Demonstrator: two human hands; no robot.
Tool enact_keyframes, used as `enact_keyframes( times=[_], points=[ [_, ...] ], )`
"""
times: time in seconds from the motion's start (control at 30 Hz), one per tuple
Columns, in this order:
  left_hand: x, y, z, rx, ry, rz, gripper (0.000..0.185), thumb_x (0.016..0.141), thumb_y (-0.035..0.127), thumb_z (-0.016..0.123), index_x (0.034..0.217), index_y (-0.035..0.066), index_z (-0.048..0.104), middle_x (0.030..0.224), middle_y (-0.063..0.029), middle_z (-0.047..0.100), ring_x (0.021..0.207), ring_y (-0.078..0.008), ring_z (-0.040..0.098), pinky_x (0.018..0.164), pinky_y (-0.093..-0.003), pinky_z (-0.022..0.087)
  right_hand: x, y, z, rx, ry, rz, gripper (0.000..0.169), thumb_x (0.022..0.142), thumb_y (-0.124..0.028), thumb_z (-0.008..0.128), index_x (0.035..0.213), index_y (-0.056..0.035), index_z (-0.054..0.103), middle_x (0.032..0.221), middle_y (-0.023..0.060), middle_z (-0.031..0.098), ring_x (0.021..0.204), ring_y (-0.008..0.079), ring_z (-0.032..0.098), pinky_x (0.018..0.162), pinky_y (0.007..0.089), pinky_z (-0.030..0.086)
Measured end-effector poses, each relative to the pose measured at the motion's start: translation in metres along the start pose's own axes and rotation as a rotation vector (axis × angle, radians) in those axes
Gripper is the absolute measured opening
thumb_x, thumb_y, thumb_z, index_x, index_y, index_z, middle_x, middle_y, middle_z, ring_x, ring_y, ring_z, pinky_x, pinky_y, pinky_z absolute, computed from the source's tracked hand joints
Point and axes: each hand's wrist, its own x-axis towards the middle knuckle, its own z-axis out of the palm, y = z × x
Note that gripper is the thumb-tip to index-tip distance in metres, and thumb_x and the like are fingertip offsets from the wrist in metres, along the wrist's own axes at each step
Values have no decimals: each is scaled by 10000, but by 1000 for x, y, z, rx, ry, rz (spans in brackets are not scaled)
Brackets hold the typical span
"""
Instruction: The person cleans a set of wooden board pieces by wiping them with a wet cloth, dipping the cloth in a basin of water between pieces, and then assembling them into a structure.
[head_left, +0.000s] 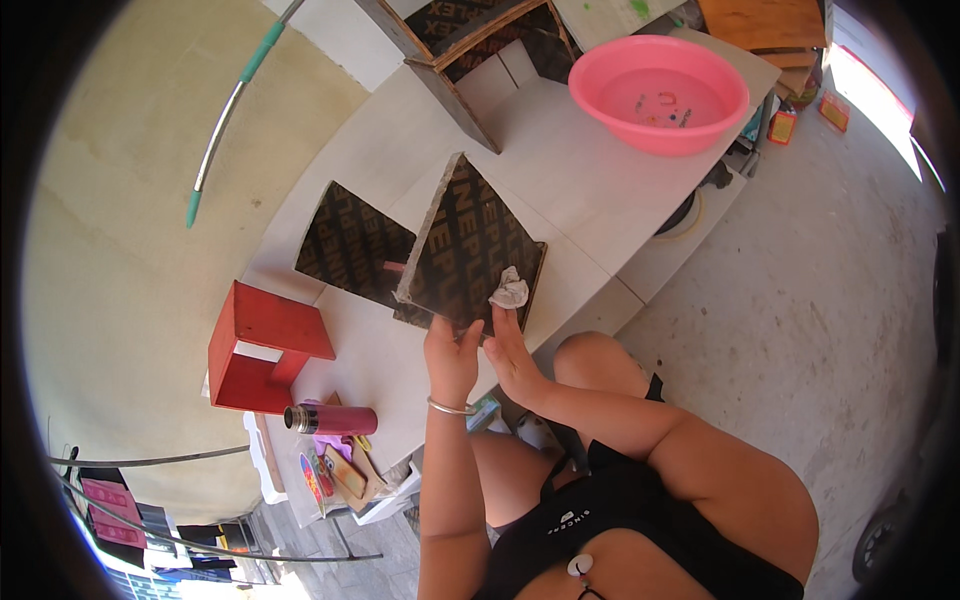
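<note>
A dark printed plywood panel (469, 240) stands tilted over the white table, one rough edge raised. My left hand (452, 352) grips its near lower edge, fingers partly hidden behind it. My right hand (514, 360) presses a crumpled white tissue or cloth (510, 289) against the panel's face with the fingertips. Behind the raised panel, another dark printed board (352, 236) lies on the table, partly covered. A narrow board edge (537, 285) shows along the right side of the tilted panel.
On the white table (577, 202) are a pink water basin (660, 135), an open plywood box (461, 105), a red wooden box (277, 330), a pink metal flask (337, 420) and a phone (346, 472). A green-and-silver pole (221, 124) is at the wall; a lower shelf lies under the table's right edge.
</note>
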Motion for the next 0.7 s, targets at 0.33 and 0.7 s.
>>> enact_keyframes(
  times=[0.33,0.7],
  points=[
    [-1,7,-4,23,-87,-59,510,851,-66,549,1345,22,456,1165,-161,642,1000,-280,656,815,-352,524,9,15,-3,-96,-115,-161,746,1003,-472,363,1513,19,131,1562,252,96,1454,415,78,1165,442,100],
    [-2,13,-2,38,-70,-37,460,832,-86,552,1279,-2,482,1079,-162,661,950,-282,663,796,-357,524,39,-8,-3,48,-86,-189,771,1013,-534,257,1517,27,99,1588,230,18,1475,373,-23,1177,426,30]
  ],
)
